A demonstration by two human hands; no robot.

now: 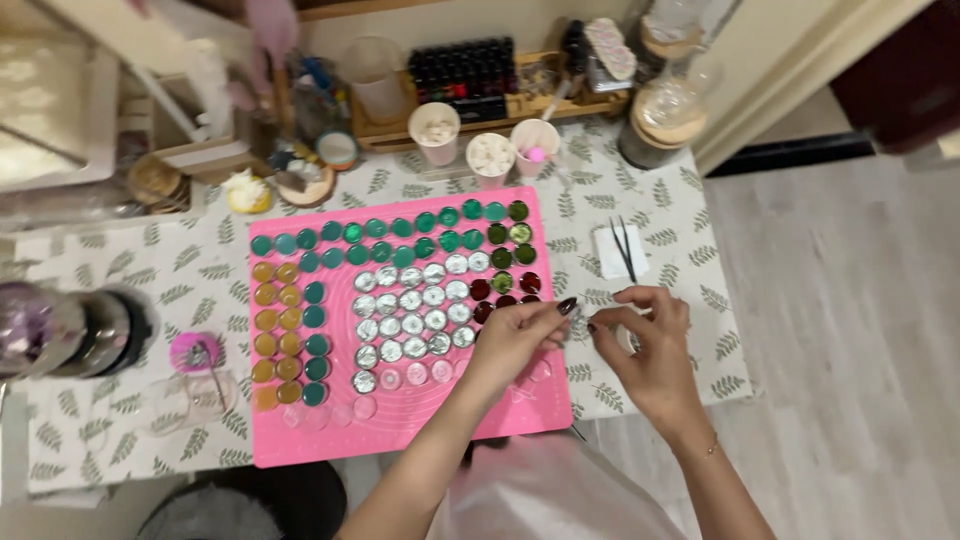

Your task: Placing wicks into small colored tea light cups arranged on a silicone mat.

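A pink mat [300,440] lies on a table with a leaf-patterned cloth [660,215]. Rows of small round discs cover it: teal and green ones [400,228] along the top, amber ones [275,330] at the left, silver ones [410,320] in the middle, dark red ones [505,288] at the right. My left hand [515,335] hovers over the mat's right edge with fingertips pinched together. My right hand [650,340] is just beside it over the cloth, fingers also pinched. Something very small may be held between them; I cannot make it out.
Black tweezers [624,248] rest on a white pad [618,252] right of the mat. Three pink cups [490,155] and a rack of dark bottles [465,75] stand at the back. Glass jars [665,115] are at the back right. A pink dish [195,352] sits at left.
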